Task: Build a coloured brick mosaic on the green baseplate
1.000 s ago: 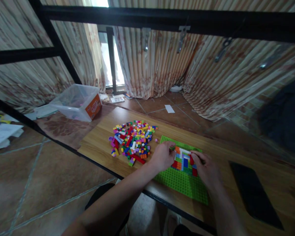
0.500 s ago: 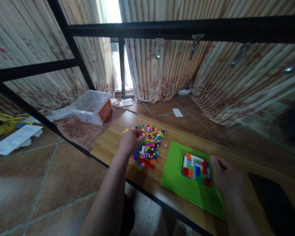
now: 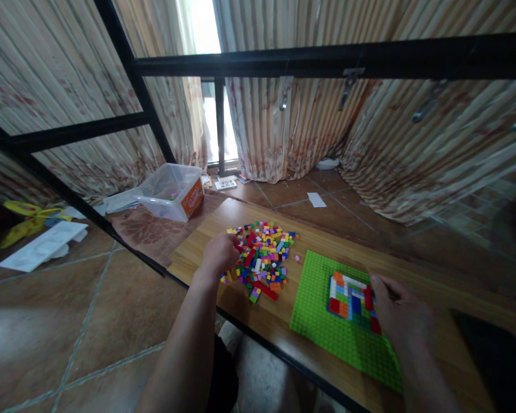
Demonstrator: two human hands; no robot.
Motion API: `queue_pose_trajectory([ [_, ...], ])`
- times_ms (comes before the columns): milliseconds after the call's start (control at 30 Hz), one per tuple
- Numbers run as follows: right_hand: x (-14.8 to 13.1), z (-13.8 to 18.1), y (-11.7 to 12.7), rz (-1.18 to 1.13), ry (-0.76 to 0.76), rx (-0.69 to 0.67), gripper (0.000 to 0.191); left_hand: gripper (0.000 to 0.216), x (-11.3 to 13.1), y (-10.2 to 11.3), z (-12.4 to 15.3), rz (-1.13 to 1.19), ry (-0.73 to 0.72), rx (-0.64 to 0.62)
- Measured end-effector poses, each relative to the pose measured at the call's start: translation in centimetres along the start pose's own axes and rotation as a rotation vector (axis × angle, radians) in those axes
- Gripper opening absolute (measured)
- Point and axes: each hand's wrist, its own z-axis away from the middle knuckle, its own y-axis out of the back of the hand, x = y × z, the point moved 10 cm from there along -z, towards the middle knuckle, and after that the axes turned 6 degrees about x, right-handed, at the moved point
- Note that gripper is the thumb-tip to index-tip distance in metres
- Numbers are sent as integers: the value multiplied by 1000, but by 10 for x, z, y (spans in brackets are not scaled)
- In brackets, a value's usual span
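Observation:
A pile of small coloured bricks (image 3: 264,258) lies on the wooden table (image 3: 198,252). My left hand (image 3: 218,254) rests on the pile's left edge, fingers curled down into the bricks; what they grip is hidden. To the right lies a green baseplate (image 3: 322,321) with a patch of red, blue, white and orange bricks (image 3: 348,292) pressed onto it. My right hand (image 3: 402,318) lies on the plate's right side beside that patch, its fingers bent and partly hidden.
A dark flat mat (image 3: 494,355) lies on the table at the far right. On the tiled floor behind stand a clear plastic box (image 3: 172,192) and papers (image 3: 43,246). Black metal bars (image 3: 327,57) cross overhead, with curtains behind.
My left hand left the baseplate and moved left to the brick pile, where it now digs at the left edge. My right hand stayed at the plate's right side.

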Motion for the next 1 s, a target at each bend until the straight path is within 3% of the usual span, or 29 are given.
queue_pose_trajectory([
  [567, -4, -1, 15, -79, 36, 93, 40, 28, 17, -6, 0, -119, 45, 24],
  [733, -1, -3, 20, -106, 50, 130, 40, 29, 14, 3, -2, -90, 60, 70],
  [900, -1, -3, 29, -124, 23, 194, 42, 35, 16, 21, -5, 230, 56, 217],
  [1000, -2, -3, 31, -145, 30, 213, 42, 35, 35, 11, -3, 663, -17, 140],
])
